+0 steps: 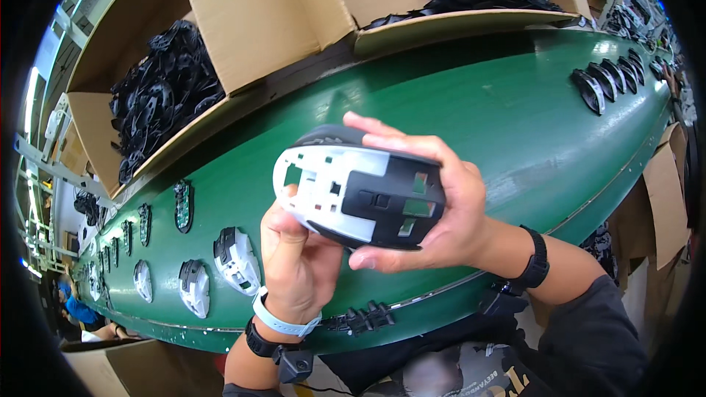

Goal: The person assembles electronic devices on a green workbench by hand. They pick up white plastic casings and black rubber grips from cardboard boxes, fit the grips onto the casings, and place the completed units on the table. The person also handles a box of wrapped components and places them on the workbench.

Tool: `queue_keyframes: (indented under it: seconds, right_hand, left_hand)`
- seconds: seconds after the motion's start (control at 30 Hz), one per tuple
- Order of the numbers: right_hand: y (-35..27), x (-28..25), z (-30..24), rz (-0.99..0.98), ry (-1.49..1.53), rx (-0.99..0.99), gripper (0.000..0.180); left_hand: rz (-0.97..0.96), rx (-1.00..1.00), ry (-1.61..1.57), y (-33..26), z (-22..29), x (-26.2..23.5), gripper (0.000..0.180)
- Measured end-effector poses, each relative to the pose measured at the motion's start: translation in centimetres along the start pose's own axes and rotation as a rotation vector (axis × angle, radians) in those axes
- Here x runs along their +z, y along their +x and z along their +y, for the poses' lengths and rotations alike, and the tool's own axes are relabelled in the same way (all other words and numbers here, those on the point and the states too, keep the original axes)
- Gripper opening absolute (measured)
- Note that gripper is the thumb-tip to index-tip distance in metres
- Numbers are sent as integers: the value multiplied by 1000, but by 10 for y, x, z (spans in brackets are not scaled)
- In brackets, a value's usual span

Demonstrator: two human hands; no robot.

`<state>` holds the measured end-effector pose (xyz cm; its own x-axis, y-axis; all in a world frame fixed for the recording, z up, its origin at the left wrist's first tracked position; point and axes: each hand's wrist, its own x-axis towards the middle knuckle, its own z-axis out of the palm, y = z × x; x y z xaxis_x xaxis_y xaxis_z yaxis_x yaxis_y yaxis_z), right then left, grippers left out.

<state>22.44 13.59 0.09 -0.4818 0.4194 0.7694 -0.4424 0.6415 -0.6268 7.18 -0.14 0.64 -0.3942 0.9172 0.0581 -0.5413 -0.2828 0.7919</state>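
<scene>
Though between two hands (300,272) (462,209), just one black-and-white shell (359,195).

black-and-white shell (360,195), green work surface (507,117), tan boxes (257,18)

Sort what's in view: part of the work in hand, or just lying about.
In the work:
black-and-white curved plastic shell, gripped by the right hand, touched by the left hand
probably similar black-and-white shells on the green work surface

Apparently lying about:
black plastic parts heaped in the brown cardboard box
narrow green circuit boards
arched black plastic pieces
</scene>
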Motion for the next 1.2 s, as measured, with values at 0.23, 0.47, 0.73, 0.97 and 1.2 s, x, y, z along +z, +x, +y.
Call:
queue_keyframes:
  seconds: [0.23,0.47,0.73,0.97,1.2]
  right_hand:
    - [17,-21,-8,-63,323,324,83]
    - [16,-13,-13,128,854,852,78]
    - [20,-51,25,93,187,798,50]
    - [15,-48,43,93,-12,583,49]
    - [9,-112,0,-36,-520,460,41]
  left_hand:
    - [-140,-48,-16,8,4,3,60]
    - [-348,546,1300,28,14,12,21]
    - [403,143,1984,82,133,-150,52]
    - [630,-308,2018,74,156,-228,98]
    - [230,28,1921,111,47,-27,79]
